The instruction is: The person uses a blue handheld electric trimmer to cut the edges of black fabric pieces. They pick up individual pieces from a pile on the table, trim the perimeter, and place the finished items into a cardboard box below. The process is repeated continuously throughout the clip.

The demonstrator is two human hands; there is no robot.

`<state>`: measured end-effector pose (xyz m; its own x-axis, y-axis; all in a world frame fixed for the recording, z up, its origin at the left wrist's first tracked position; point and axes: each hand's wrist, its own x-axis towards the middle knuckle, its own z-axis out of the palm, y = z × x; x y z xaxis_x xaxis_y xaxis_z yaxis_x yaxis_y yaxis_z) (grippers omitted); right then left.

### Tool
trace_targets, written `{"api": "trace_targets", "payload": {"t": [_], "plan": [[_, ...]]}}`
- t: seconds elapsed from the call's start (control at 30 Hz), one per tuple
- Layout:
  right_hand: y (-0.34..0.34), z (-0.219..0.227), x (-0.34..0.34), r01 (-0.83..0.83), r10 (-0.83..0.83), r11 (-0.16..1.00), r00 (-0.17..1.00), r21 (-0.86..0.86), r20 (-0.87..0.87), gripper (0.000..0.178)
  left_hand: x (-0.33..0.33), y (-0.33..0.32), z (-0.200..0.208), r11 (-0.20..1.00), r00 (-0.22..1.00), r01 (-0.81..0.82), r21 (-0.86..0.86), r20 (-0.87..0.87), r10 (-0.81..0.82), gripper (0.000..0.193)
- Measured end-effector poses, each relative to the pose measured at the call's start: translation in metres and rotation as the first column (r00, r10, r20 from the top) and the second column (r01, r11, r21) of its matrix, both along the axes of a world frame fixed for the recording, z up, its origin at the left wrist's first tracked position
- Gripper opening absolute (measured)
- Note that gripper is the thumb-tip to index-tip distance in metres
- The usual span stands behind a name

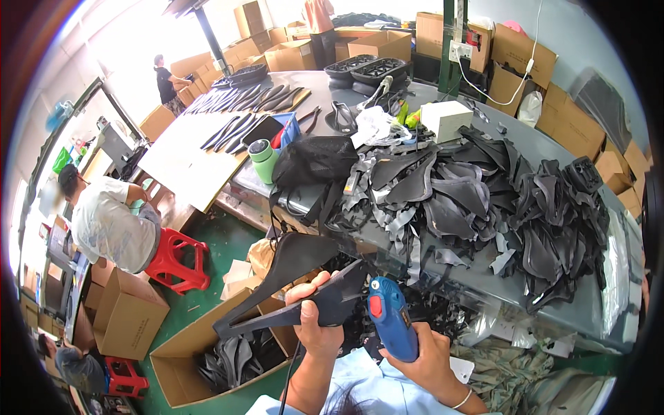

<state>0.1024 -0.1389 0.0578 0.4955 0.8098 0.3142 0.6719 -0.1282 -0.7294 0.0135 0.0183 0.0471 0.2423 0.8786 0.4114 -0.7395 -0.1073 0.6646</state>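
Note:
My left hand is closed around black, saddle-shaped sheet pieces, raised in front of me above a cardboard box. Two broad lobes spread to the right and meet in a narrow point at the left; I cannot tell whether they are one piece or two. In my right hand is a blue handheld power tool with a red button, its head close to the right edge of the lower lobe. The tool's working tip is hard to make out. Beneath, the open box holds several similar black saddle pieces.
A grey table ahead bears a large heap of black saddle pieces and scraps. A black bag and green bottle stand near its edge. At left, a person sits on a red stool.

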Motion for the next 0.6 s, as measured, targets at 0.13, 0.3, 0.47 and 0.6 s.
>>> {"api": "trace_targets", "payload": {"t": [0.13,0.3,0.47,0.6], "plan": [[-0.002,0.002,-0.001,-0.014,0.014,1.0,0.998,0.005,-0.061,0.053,-0.006,0.001,-0.002,0.997,0.996,0.077,0.009,-0.046,-0.077,0.032],[-0.004,0.003,0.002,-0.034,0.033,0.999,0.999,-0.025,-0.026,0.052,-0.011,0.007,0.001,0.996,0.996,0.066,0.06,-0.07,-0.061,0.03],[-0.008,0.001,0.004,-0.038,0.038,0.999,0.998,-0.007,-0.042,0.051,-0.02,0.013,0.007,0.984,0.979,0.172,0.032,-0.117,-0.168,0.028],[-0.012,-0.007,0.014,0.0,-0.007,1.0,0.973,0.03,0.23,0.044,-0.029,0.016,0.03,0.967,0.965,0.213,-0.142,-0.127,-0.231,0.024]]}}
